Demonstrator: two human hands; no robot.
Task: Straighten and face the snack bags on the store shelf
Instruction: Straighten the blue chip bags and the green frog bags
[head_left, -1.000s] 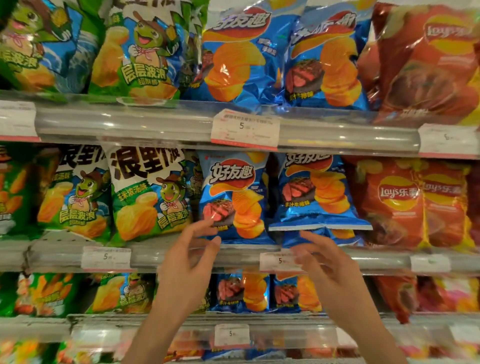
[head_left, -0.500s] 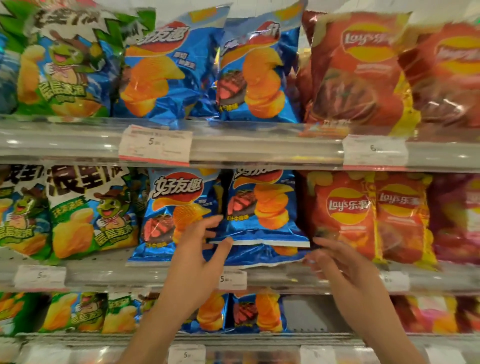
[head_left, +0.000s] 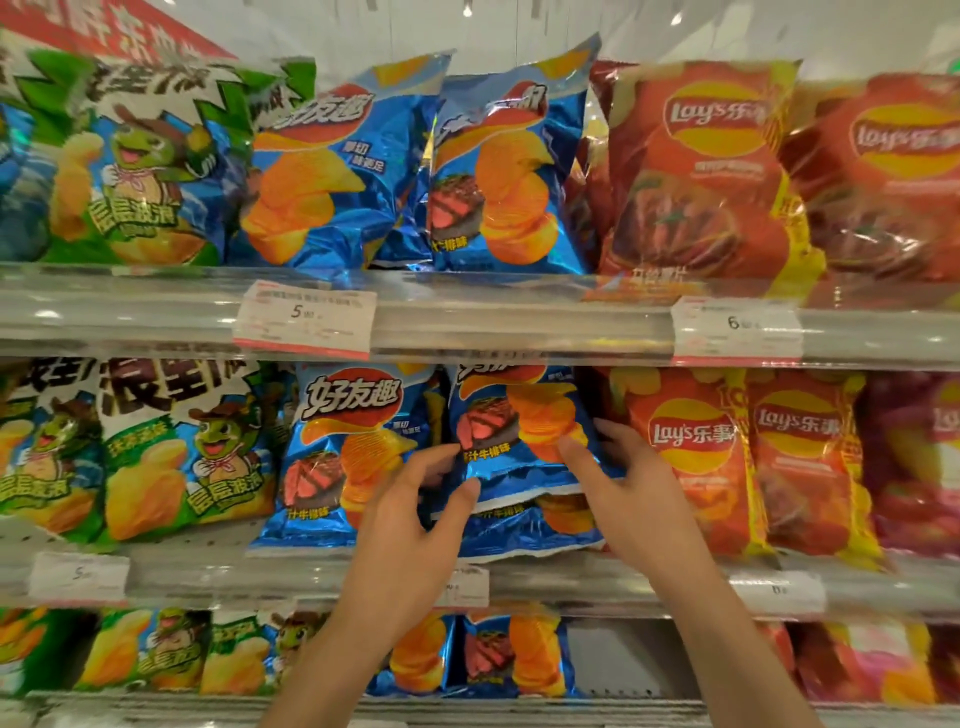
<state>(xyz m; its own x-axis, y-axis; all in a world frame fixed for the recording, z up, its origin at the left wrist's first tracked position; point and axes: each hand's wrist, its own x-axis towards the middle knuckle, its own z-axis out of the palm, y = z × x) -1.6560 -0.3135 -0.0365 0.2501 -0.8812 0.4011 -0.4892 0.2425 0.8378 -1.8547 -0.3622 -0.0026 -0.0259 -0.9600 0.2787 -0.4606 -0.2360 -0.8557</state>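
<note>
Blue steak-chip bag (head_left: 511, 441) on middle shelf (head_left: 597, 579) is gripped both sides: left hand (head_left: 415, 512) and right hand (head_left: 618, 478), fingers curled, forearms raised.

Held steak-flavour chip bag (head_left: 511, 447): metallic blue foil, orange ridged chips, red-brown steak print. Neighbouring blue bag (head_left: 343, 457): same blue, red oval logo with white outlined characters. Green bags (head_left: 182, 447): green with a white burst, black characters, cartoon green turtle in a brown hat, yellow chips. Lay's bags (head_left: 691, 457): orange-red, yellow disc with red banner, white lettering. Price tags (head_left: 306, 319): white, red lower edge. Shelf rail (head_left: 519, 322): clear, glossy grey.
</note>
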